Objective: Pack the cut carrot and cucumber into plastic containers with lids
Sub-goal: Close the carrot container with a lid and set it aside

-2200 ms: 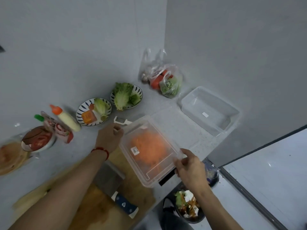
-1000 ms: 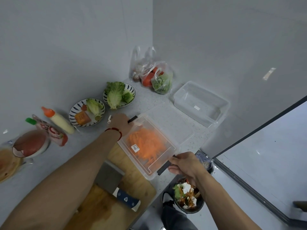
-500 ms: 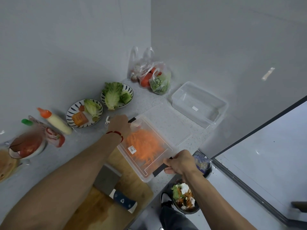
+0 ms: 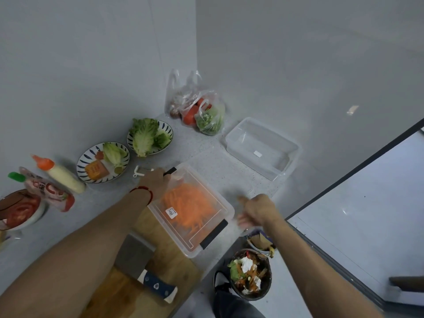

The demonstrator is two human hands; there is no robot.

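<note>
A clear plastic container (image 4: 226, 208) with its lid on holds shredded carrot (image 4: 190, 203) and rests partly on the wooden cutting board (image 4: 160, 246). My left hand (image 4: 156, 180) presses on the far black clasp of the lid. The near black clasp (image 4: 213, 234) lies flat against the lid's front edge. My right hand (image 4: 255, 210) hovers just right of the container, fingers spread and blurred, holding nothing. A second, empty clear container (image 4: 261, 148) stands at the back right with its clear lid (image 4: 220, 171) lying flat in front of it.
A cleaver (image 4: 142, 265) lies on the board. Two striped bowls of lettuce (image 4: 149, 136), a peeler (image 4: 140, 172), sauce bottles (image 4: 62, 174), a tomato bowl (image 4: 18, 210) and a bag of vegetables (image 4: 202, 111) line the wall. A scrap bin (image 4: 250, 274) sits below the counter edge.
My right hand has let go of the near clasp and moved off to the right with fingers open. My left hand stays on the far clasp.
</note>
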